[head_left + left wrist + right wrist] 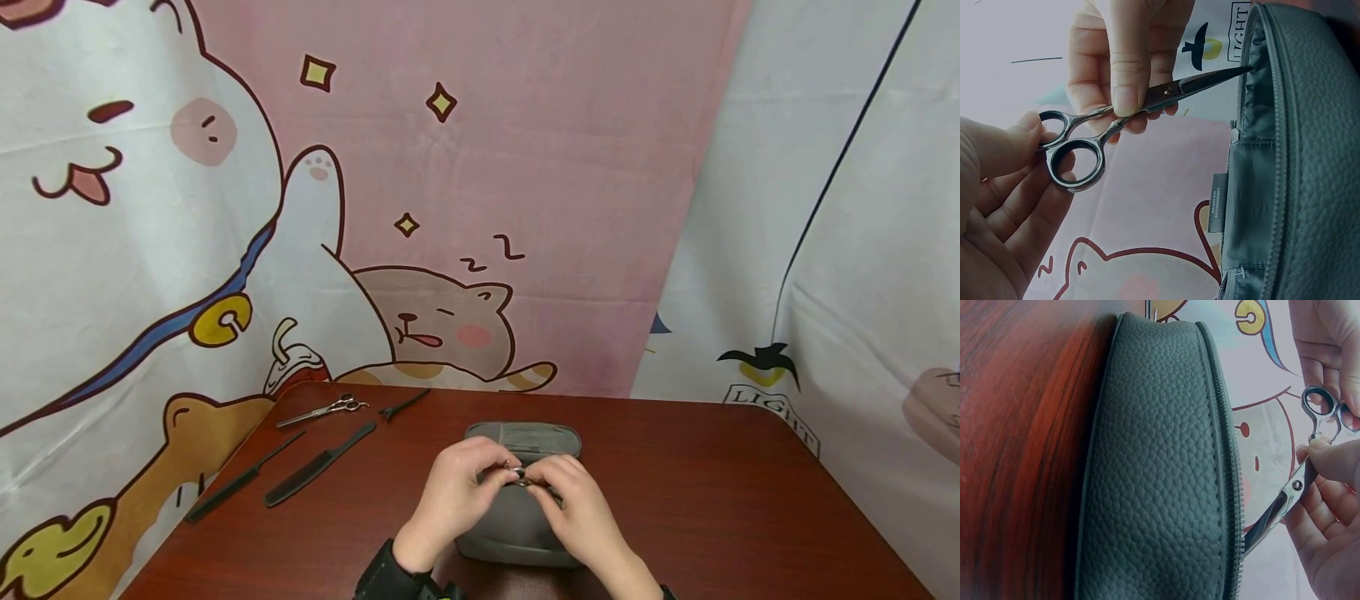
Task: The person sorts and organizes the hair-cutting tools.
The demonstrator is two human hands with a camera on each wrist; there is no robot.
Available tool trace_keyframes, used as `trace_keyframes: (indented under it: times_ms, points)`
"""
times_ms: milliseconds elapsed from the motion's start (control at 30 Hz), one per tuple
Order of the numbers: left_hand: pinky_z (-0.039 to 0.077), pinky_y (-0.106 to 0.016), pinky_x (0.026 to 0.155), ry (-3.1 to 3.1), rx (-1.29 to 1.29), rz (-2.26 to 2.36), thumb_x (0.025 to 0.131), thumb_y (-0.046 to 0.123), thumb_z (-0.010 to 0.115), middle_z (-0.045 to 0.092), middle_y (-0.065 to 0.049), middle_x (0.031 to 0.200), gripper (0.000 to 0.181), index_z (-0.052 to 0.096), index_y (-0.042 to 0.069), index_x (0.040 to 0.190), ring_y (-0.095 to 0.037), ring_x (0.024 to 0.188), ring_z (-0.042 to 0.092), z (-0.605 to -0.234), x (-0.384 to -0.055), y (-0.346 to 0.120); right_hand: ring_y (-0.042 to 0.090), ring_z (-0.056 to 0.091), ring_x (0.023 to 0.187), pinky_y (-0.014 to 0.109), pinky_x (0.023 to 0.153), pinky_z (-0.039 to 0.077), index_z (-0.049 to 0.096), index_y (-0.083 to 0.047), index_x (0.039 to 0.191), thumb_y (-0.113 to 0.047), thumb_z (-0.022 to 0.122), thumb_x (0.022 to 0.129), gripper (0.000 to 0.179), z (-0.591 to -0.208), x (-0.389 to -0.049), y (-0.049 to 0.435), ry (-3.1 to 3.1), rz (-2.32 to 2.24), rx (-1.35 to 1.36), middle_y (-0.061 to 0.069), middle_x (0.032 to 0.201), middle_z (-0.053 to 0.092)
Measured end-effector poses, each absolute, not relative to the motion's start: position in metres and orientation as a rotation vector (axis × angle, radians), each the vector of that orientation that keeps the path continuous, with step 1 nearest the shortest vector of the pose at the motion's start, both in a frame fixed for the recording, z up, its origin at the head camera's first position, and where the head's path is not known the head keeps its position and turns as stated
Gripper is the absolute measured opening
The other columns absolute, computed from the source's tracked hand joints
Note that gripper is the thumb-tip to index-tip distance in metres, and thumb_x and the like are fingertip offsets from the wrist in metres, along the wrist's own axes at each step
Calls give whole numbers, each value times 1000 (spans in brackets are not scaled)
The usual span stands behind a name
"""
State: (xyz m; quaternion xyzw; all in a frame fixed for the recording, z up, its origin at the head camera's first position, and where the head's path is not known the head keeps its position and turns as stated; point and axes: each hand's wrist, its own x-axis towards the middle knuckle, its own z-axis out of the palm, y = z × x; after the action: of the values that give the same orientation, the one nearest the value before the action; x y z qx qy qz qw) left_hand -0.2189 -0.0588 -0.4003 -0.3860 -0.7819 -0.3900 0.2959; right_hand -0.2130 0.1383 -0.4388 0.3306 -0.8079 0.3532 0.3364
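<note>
A pair of silver scissors (1163, 97) is held by both hands over an unzipped grey pouch (517, 529). My left hand (457, 487) grips the finger rings, thumb at one ring, as the left wrist view shows. With thumb and fingers my right hand (581, 504) pinches the shanks just behind the pivot screw. In the left wrist view the blades lie nearly together and their tips overlap the pouch's dark lining (1252, 187). From the right wrist the blade ends pass behind the zipper edge (1233, 487). The pouch's lid (525, 435) lies folded back.
On the left of the brown table (720, 500) lie another pair of scissors (322, 410), a wide black comb (318, 467), a tail comb (243, 481) and a small dark hair clip (405, 404). A printed cloth (555, 167) hangs behind the table.
</note>
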Motion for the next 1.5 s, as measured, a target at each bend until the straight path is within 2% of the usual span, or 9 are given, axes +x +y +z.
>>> trace_keyframes:
  times_ms: [233, 467, 667, 833, 1000, 1267, 1500]
  points:
    - [44, -16, 62, -2085, -1012, -1054, 80, 7, 80, 67, 9, 86, 15, 73, 17, 89, -4, 73, 58, -400, -220, -59, 7, 57, 88, 26, 73, 48, 68, -21, 97, 7, 83, 71, 41, -439, -213, 139, -2124, 939, 845, -15, 95, 63]
    - [49, -26, 58, -2085, -949, -1081, 79, 7, 81, 68, 8, 87, 16, 74, 16, 89, -4, 73, 59, -400, -222, -64, 13, 61, 102, 35, 80, 53, 69, -17, 112, -3, 85, 74, 43, -440, -214, 143, -2168, 940, 800, -9, 110, 67]
    - [45, -20, 57, -2094, -885, -1093, 78, 6, 82, 67, 10, 85, 17, 74, 17, 88, -1, 68, 53, -400, -225, -67, 18, 60, 109, 37, 84, 54, 66, -12, 121, -9, 85, 77, 48, -442, -216, 147, -2229, 1014, 748, -4, 119, 66]
    - [47, -22, 58, -2114, -795, -1128, 77, 5, 82, 66, 14, 84, 19, 74, 20, 87, -1, 70, 56, -400, -227, -71, 20, 59, 114, 40, 88, 53, 63, -9, 126, -11, 83, 79, 52, -444, -217, 150, -2272, 1113, 718, -2, 125, 64]
    - [48, -24, 58, -2144, -668, -1198, 79, 4, 81, 63, 17, 82, 23, 73, 23, 87, -2, 68, 56, -400, -230, -77, 20, 59, 116, 44, 89, 52, 62, -9, 129, -12, 83, 80, 54, -443, -218, 154, -2286, 1155, 681, -2, 127, 64]
    - [46, -24, 55, -2127, -563, -1246, 82, 4, 80, 60, 15, 75, 17, 74, 19, 86, -3, 63, 53, -401, -238, -88, 24, 58, 120, 50, 92, 50, 57, -15, 136, -16, 79, 85, 55, -444, -222, 164, -2300, 1255, 629, 0, 132, 61]
    - [47, -27, 58, -2124, -492, -1300, 83, 9, 79, 63, 12, 76, 12, 75, 18, 88, -7, 66, 57, -406, -245, -100, 30, 58, 120, 56, 89, 49, 55, -12, 138, -16, 77, 88, 55, -446, -227, 175, -2304, 1278, 588, 5, 133, 60]
